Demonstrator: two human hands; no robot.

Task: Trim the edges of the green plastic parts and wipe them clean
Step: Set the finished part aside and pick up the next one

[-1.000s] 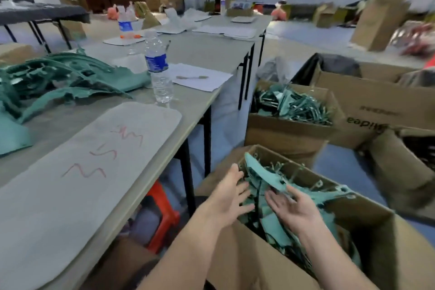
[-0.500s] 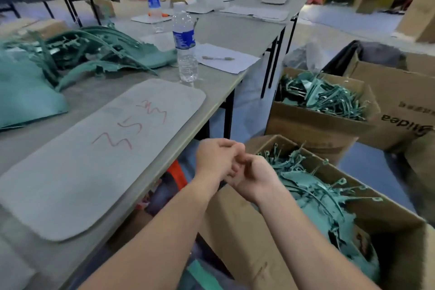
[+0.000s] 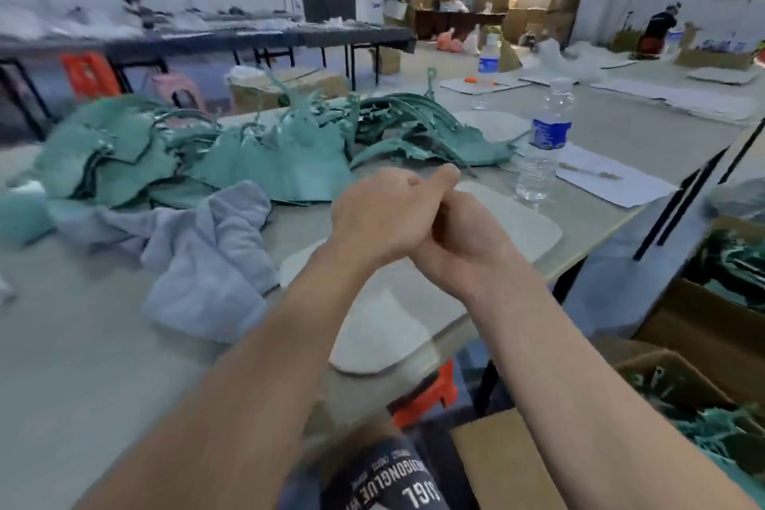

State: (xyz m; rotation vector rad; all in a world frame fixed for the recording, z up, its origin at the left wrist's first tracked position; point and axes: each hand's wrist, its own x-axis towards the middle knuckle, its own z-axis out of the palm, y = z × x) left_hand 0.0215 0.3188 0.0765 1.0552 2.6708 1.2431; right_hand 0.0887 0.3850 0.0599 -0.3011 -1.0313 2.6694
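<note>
A heap of green plastic parts with ragged edges lies across the back of the table. A pale blue cloth lies crumpled in front of the heap, to the left of my hands. My left hand and my right hand are clasped together in the air above a grey mat. The left hand's fingers curl over the right hand's fingers, which are hidden. I see no part or tool in either hand.
A water bottle stands right of the heap beside a white sheet. Off the table's right edge stands a cardboard box with green scraps in it. An orange stool sits under the table.
My hands left the box of green pieces, came together and rose over the table. My view swung left from the boxes to the heap and the cloth.
</note>
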